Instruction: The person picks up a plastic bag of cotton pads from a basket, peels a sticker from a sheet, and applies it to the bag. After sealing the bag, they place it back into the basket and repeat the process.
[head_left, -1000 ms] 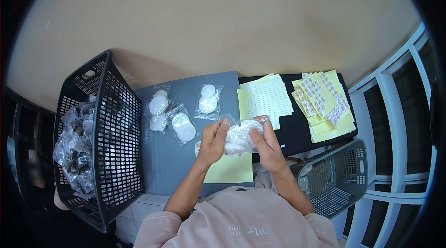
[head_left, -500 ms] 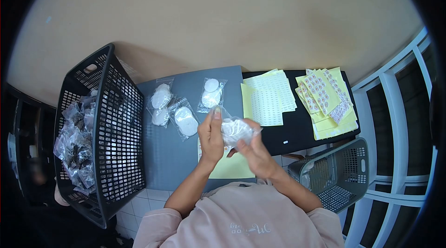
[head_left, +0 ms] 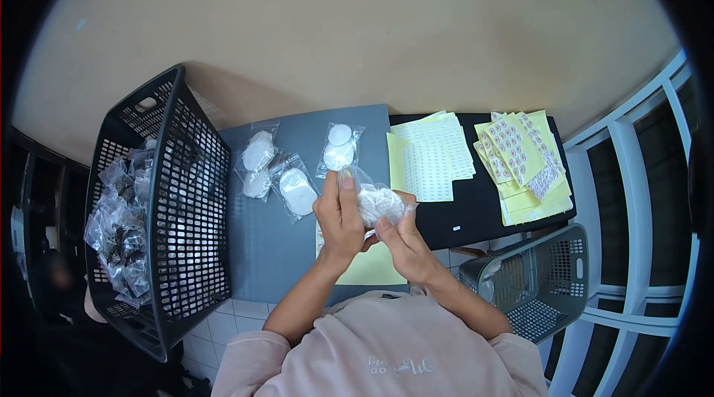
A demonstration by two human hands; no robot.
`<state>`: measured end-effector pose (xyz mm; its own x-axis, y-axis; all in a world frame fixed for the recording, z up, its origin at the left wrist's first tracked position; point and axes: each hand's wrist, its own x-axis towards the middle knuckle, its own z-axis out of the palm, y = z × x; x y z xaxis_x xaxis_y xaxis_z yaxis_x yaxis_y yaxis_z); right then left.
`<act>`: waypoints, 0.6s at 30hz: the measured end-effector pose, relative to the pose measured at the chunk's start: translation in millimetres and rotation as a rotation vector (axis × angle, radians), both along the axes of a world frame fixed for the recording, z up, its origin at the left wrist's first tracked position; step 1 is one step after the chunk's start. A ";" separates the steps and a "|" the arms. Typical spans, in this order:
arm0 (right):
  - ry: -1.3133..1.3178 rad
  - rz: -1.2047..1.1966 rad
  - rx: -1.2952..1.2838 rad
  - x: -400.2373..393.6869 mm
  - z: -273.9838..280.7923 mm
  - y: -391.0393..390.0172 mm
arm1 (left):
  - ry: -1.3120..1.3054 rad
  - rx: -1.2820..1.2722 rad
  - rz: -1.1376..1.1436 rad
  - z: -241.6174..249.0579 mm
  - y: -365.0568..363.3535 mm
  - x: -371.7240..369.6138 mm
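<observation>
Between my two hands is a clear plastic bag (head_left: 378,202) packed with white round pads. My left hand (head_left: 340,217) grips its left side, thumb pointing up along the plastic. My right hand (head_left: 409,247) is closed on the lower right part, its thumb pressed against the bag. Beneath my hands, a yellow sticker sheet (head_left: 372,270) lies partly covered on the grey table. Just beyond the hands are more clear bags of white discs: one bag (head_left: 340,148) at the back, another bag (head_left: 297,192) left of my left hand, and an overlapping pair (head_left: 258,155) farther left.
A tall dark basket (head_left: 190,211) holding many small plastic bags (head_left: 123,229) stands at the left. Sticker sheets (head_left: 428,162) and a second stack (head_left: 524,162) lie on the black surface (head_left: 476,211). A lower basket (head_left: 554,278) is at right. A person in dark clothing (head_left: 97,352) is at far left.
My right thumb has shifted onto the front of the bag, and the right hand is less blurred. The bag stays in both hands, slightly turned, with the pads showing more clearly.
</observation>
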<state>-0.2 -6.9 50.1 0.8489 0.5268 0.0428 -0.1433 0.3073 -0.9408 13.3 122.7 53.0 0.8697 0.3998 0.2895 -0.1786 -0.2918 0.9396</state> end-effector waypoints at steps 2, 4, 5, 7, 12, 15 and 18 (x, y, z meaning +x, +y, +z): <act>-0.091 -0.073 -0.068 -2.1 -2.2 0.0 | -0.010 -0.034 0.002 -7.0 -1.7 -1.2; -0.047 -0.016 -0.078 8.5 0.3 -8.4 | -0.010 -0.022 -0.027 -10.5 11.9 2.5; -0.011 0.038 -0.093 15.8 1.7 -15.0 | 0.130 -0.224 -0.113 -2.1 18.3 1.9; 0.042 0.022 -0.074 27.8 -0.3 -26.5 | 0.281 -0.489 -0.283 4.3 34.9 0.4; 0.153 -0.024 0.011 30.1 6.0 -29.5 | 0.296 -0.364 -0.421 8.5 53.4 -5.6; 0.245 -0.005 0.069 26.2 5.2 -25.3 | 0.379 -0.363 -0.595 14.3 51.9 -10.7; 0.150 0.001 0.043 14.4 11.7 -17.0 | 0.355 -0.383 -0.613 6.1 45.5 -12.7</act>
<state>14.2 -23.9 61.8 0.8472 0.5277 -0.0617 -0.2813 0.3471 -0.8947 0.5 168.2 59.1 0.9809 -0.1632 -0.1063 0.1259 0.1148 0.9854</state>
